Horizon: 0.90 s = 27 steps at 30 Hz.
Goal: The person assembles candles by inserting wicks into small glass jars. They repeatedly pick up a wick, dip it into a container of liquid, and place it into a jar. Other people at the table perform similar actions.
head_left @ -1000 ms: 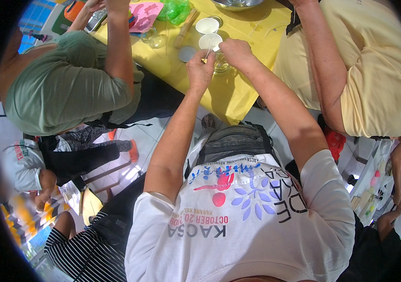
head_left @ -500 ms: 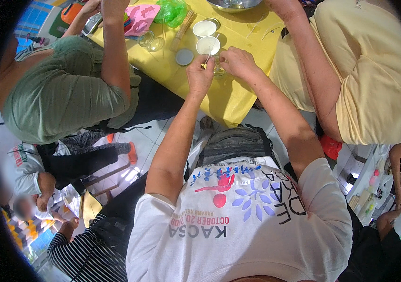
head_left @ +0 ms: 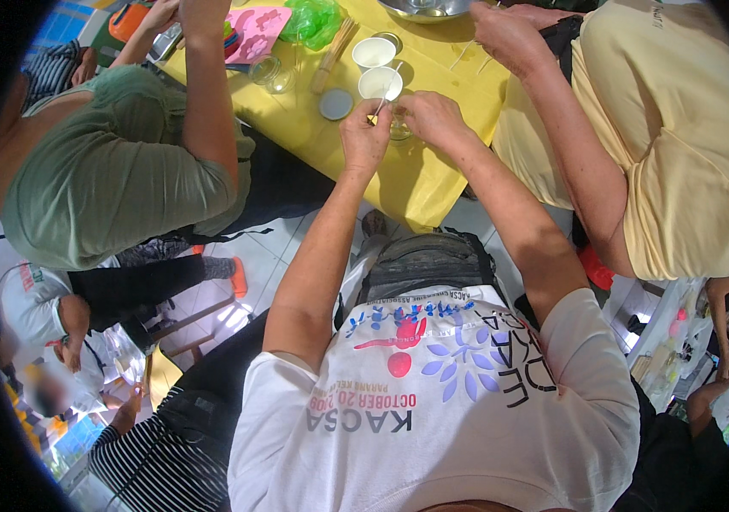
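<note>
My left hand (head_left: 365,135) pinches a thin whitish strand (head_left: 379,107), perhaps a string or wick. It is just in front of the nearer white cup (head_left: 375,85). A small clear glass jar (head_left: 400,131) stands between my hands, partly hidden by the fingers. My right hand (head_left: 435,119) is at the jar's right side, thumb and fingertips closed together; what they hold is too small to make out. Behind the nearer cup is a second white cup (head_left: 374,53), with pale contents. A round grey lid (head_left: 335,105) lies left of the cups.
The yellow-covered table (head_left: 428,192) also holds a bundle of thin wooden sticks (head_left: 332,58), glass jars (head_left: 280,82), a pink mould (head_left: 255,31), a green plastic bag (head_left: 313,23) and a metal bowl (head_left: 433,10). Co-workers in green (head_left: 117,171) and yellow (head_left: 663,128) flank me.
My hands stay in nearly the same place, the right shifting only slightly. The hand of the person in yellow at the right has moved over the table, near the thin strands there.
</note>
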Each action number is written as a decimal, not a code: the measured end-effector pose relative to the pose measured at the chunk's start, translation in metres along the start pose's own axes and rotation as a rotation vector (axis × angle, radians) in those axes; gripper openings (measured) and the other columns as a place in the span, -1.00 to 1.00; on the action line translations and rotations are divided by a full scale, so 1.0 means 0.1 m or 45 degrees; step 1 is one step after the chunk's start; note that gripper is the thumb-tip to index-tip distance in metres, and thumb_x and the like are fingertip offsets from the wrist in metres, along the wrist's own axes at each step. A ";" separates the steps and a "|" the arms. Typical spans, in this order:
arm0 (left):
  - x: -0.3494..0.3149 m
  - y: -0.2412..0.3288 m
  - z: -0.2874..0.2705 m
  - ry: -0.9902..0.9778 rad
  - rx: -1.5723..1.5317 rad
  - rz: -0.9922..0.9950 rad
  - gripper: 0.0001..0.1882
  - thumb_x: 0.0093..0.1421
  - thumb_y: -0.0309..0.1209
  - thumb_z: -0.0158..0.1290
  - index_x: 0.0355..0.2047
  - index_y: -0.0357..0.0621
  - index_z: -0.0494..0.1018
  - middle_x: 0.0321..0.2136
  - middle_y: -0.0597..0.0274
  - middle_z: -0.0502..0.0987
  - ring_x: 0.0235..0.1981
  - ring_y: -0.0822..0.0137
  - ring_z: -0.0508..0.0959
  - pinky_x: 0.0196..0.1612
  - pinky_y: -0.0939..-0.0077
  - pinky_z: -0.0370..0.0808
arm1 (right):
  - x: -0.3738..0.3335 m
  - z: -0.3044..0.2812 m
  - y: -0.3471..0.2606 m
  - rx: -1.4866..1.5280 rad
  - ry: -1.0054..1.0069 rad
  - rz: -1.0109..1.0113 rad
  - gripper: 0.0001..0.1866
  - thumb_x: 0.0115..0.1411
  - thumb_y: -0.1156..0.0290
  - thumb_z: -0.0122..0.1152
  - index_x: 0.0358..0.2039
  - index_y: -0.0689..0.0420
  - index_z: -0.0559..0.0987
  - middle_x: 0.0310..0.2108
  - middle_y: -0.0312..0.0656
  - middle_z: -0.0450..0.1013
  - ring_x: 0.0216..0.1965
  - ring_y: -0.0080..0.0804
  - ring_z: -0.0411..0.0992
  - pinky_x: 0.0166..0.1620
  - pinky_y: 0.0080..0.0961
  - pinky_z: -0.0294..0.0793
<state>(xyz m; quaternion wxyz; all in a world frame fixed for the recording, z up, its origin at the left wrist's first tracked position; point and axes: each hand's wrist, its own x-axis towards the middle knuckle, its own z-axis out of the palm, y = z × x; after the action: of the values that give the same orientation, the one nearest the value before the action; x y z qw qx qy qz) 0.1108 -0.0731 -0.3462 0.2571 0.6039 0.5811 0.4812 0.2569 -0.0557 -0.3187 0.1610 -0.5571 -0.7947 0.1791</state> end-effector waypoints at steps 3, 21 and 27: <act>-0.02 0.01 -0.01 -0.005 -0.014 -0.019 -0.81 0.08 -0.36 0.16 -0.35 -0.23 0.56 -0.54 0.26 0.59 -0.61 0.57 0.41 -0.48 0.62 0.39 | -0.04 0.02 -0.01 -0.005 0.017 -0.021 -0.86 0.01 0.44 0.10 -0.41 0.09 0.60 -0.39 -0.04 0.51 -0.29 -0.08 0.50 -0.23 -0.15 0.46; -0.06 0.03 -0.13 -0.073 -0.018 -0.042 -0.80 0.08 -0.36 0.16 -0.34 -0.23 0.56 -0.52 0.23 0.60 -0.58 0.56 0.45 -0.46 0.60 0.42 | -0.10 0.24 -0.11 -0.059 0.285 -0.142 -0.91 -0.02 0.39 0.17 -0.48 0.06 0.61 -0.50 -0.08 0.44 -0.41 -0.09 0.46 -0.31 -0.16 0.44; -0.08 -0.08 -0.27 -0.032 -0.130 -0.100 -0.75 0.06 -0.40 0.14 -0.26 -0.25 0.51 -0.47 0.11 0.59 -0.50 0.41 0.55 -0.39 0.54 0.46 | -0.06 0.30 -0.22 -0.032 0.209 -0.096 -0.88 -0.03 0.35 0.19 -0.44 0.01 0.61 -0.50 -0.13 0.42 -0.35 -0.13 0.44 -0.29 -0.19 0.43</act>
<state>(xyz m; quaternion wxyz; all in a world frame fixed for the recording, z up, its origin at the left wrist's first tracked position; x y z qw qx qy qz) 0.0847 -0.0860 -0.3451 0.3134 0.5727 0.5758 0.4921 0.2269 -0.0715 -0.3350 0.2254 -0.5416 -0.8014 0.1166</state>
